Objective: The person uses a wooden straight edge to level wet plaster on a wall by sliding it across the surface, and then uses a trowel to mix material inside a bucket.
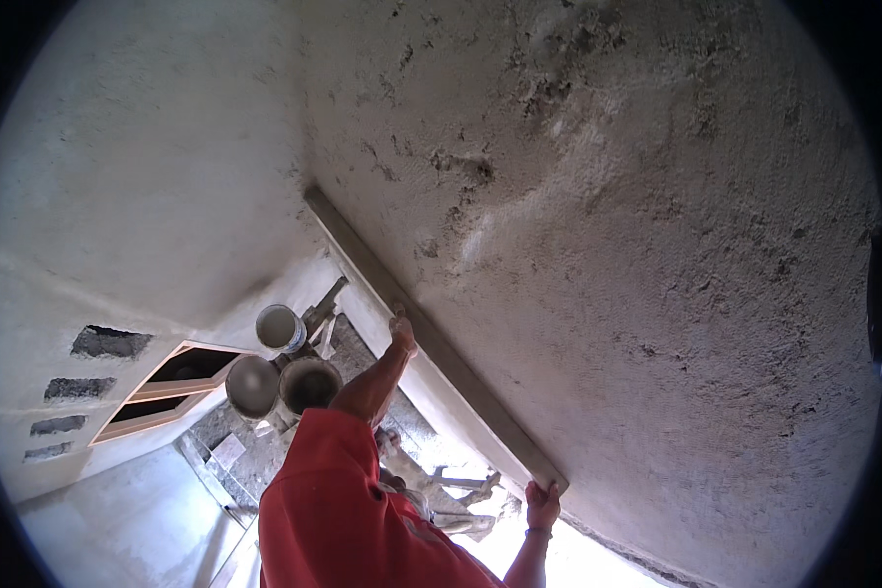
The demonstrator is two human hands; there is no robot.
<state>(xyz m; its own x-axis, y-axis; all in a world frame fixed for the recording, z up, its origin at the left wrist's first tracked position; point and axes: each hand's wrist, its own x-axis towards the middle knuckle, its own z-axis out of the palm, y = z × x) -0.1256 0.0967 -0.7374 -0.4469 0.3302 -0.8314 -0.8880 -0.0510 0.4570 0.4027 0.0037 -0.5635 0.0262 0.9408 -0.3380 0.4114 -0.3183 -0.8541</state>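
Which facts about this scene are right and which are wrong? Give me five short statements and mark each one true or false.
1. The left hand and the right hand both grip the long bar. True.
2. The person wears a blue top. False: the shirt is red.
3. A band circles the right wrist. True.
4. The bar lies flat on the floor. False: it is held up along the rough wall.
5. Three round containers are grouped left of the bar in the picture. True.
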